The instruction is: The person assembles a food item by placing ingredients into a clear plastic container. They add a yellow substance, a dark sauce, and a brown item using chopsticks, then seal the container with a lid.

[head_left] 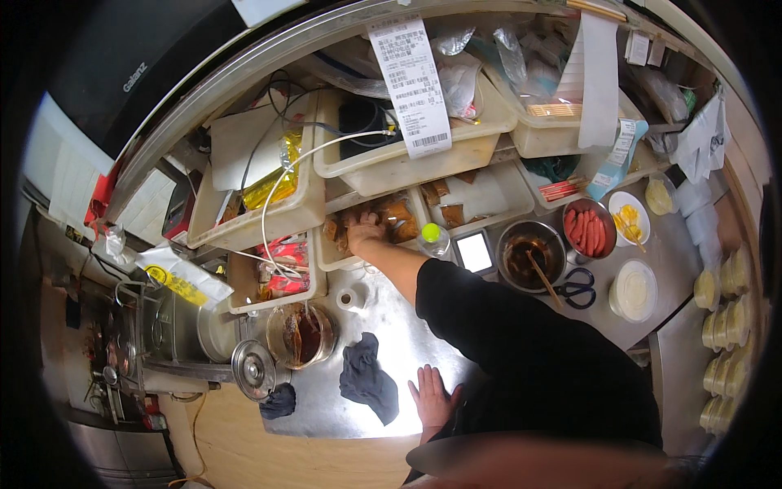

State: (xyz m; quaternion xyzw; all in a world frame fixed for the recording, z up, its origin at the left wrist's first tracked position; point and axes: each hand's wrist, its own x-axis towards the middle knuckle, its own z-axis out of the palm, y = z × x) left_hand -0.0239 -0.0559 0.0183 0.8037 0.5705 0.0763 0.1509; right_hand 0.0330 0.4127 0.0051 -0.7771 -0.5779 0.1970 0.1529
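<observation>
My right hand (363, 231) reaches across the counter into a pale plastic bin (334, 259) with brown-filled clear packets (397, 218). Its fingers are apart among the packets, with nothing plainly held; part of the fingertips is hard to make out. My left hand (432, 398) lies flat and open on the metal counter (415, 330) near its front edge. To its left lies a crumpled dark cloth (366, 378). A clear bottle with a yellow-green cap (432, 238) stands beside my right forearm.
A glass pot of dark red sauce (301, 334) and a lidded steel container (254, 371) stand left. Right of my arm are a steel bowl with brown sauce (529, 254), scissors (577, 289), a bowl of sausages (590, 231) and a white tub (633, 291). A paper receipt (411, 90) hangs overhead.
</observation>
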